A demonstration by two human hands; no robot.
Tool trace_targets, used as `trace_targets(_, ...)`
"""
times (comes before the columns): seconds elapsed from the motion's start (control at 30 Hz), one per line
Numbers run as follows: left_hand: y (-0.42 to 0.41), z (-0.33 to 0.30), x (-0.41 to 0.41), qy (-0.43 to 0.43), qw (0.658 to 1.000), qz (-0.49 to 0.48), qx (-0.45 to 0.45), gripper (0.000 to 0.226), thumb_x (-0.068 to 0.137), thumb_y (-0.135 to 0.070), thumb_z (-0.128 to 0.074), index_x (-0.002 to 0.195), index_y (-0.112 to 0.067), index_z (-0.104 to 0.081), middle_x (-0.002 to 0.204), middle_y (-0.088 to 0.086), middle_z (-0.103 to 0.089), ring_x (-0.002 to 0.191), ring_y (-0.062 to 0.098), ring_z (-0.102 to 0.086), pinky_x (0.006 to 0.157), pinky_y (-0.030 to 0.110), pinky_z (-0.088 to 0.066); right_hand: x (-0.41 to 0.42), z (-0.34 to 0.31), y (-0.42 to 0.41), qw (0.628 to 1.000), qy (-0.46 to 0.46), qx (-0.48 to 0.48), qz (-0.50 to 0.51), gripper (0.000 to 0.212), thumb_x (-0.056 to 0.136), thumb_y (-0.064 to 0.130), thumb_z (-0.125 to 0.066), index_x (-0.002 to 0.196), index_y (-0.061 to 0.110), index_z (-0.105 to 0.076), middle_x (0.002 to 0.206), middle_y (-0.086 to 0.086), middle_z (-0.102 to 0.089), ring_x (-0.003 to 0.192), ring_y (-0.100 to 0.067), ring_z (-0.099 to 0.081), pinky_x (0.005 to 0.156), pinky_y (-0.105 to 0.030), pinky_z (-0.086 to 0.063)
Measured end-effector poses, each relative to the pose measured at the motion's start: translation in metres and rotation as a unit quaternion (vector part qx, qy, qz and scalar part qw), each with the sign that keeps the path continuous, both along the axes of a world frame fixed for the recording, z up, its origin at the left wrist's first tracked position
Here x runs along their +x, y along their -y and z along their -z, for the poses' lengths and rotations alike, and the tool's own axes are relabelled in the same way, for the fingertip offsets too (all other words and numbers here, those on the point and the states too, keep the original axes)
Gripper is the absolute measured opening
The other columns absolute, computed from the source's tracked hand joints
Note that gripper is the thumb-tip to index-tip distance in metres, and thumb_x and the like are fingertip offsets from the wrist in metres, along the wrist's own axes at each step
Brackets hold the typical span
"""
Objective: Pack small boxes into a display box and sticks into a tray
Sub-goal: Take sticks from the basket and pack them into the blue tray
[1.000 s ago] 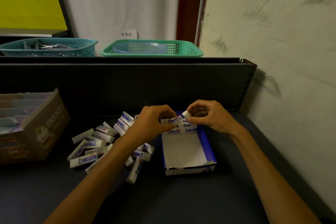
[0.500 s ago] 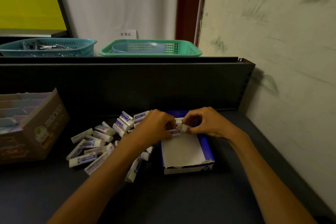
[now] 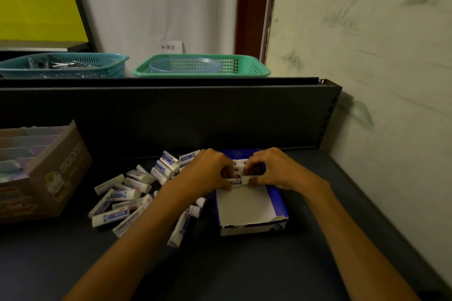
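My feed is dim and warm-tinted — the dark grey matte tabletop (image 3: 244, 264) and the black metal back panel (image 3: 171, 117) swallow most of the light, while the white curtain (image 3: 159, 2) and the pale green patterned wall (image 3: 367, 44) up top read brightest, so I take the light to fall from above. The wide-angle lens bows the panel's top edge and stretches my forearms at the lower corners. Print on the small white-and-blue boxes (image 3: 117, 203) is soft and unreadable — no glare anywhere.
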State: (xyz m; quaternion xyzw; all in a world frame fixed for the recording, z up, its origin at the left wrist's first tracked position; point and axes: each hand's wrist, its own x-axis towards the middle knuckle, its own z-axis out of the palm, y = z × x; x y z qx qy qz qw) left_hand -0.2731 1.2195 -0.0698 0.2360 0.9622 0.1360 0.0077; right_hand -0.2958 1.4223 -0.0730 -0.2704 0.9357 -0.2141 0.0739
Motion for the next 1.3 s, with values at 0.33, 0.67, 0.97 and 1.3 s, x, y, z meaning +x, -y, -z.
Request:
trace_targets(0.33, 0.004, 0.000, 0.000, -0.005, 1.000, 0.017, 0.012, 0.021, 0.087, -0.025, -0.063, 0.107, -0.021, -0.067, 0.111, -0.002, -0.064, 0.097, 0.007, -0.059, 0.089, 0.023, -0.047, 0.000, -0.003, -0.001, 1.000, 0.006, 0.001, 0.014, 0.020, 0.084, 0.019, -0.069, 0.104, 0.024, -0.071, 0.119, 0.006, -0.060, 0.104, -0.002, -0.053, 0.091, -0.024, -0.047)
trace_targets(0.67, 0.004, 0.001, 0.000, -0.014, 1.000, 0.019, 0.015, 0.020, 0.085, -0.025, -0.066, 0.104, -0.019, -0.068, 0.109, -0.002, -0.064, 0.095, 0.008, -0.059, 0.086, 0.021, -0.047, 0.002, -0.004, -0.001, 1.000, -0.003, 0.008, 0.013, 0.019, 0.086, 0.020, -0.067, 0.104, 0.025, -0.070, 0.121, 0.005, -0.060, 0.109, -0.005, -0.053, 0.096, -0.030, -0.048)
trace_targets(0.97, 0.003, 0.001, -0.001, -0.010, 1.000, 0.021, 0.009, 0.021, 0.085, -0.025, -0.065, 0.106, -0.019, -0.067, 0.110, -0.002, -0.063, 0.093, 0.006, -0.058, 0.082, 0.016, -0.042, 0.005, -0.004, -0.001, 1.000, 0.000, 0.000, 0.023, 0.018, 0.085, 0.019, -0.068, 0.102, 0.023, -0.070, 0.121, 0.004, -0.060, 0.109, -0.005, -0.054, 0.093, -0.028, -0.049)
trace_targets(1.3, 0.010, -0.007, 0.009, -0.035, 0.999, 0.006, 0.022, 0.029, 0.086, -0.029, -0.064, 0.113, -0.020, -0.061, 0.113, -0.004, -0.056, 0.094, 0.006, -0.053, 0.086, 0.024, -0.048, 0.012, -0.011, 0.004, 0.999, -0.027, 0.020, 0.032, 0.022, 0.085, 0.024, -0.068, 0.107, 0.022, -0.068, 0.115, 0.003, -0.061, 0.099, -0.005, -0.056, 0.089, -0.030, -0.051)
